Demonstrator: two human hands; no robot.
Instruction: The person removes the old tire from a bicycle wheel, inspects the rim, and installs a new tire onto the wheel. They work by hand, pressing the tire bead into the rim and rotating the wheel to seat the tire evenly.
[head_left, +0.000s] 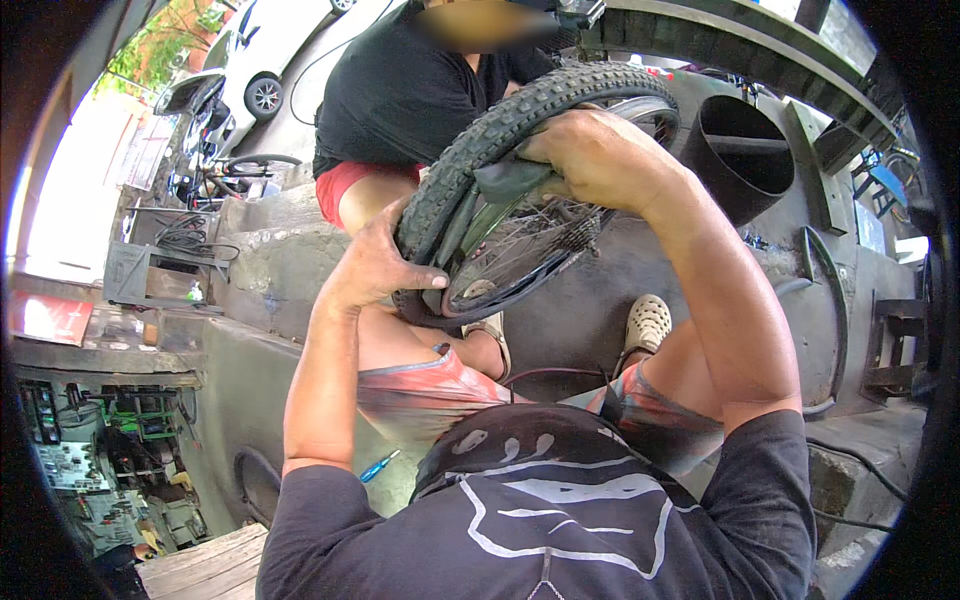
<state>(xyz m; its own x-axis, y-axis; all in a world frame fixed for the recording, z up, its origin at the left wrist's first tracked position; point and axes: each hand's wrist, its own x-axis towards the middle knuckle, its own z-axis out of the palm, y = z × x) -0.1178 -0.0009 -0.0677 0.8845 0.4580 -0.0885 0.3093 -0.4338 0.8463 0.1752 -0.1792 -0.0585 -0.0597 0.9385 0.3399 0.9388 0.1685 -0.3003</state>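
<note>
A bicycle wheel with a knobby black tire [478, 140] is held tilted in front of me, above my knees. The tire stands partly off the rim on the near side, and a slack dark inner tube [512, 181] bulges out of the gap. My left hand [376, 262] is closed round the tire's left side, its thumb pressed on the inner edge. At the top, my right hand [606, 158] is closed on the inner tube beside the tire; its fingertips are partly hidden. Inside the wheel show thin spokes and a sprocket cassette [572, 236].
A person in a black shirt [395, 95] sits opposite, close behind the wheel. To the right stands a dark round bin [735, 165]. A blue-handled screwdriver [380, 466] lies left of my leg. A black hose [835, 320] curves at right; a toolbox [150, 272] stands left.
</note>
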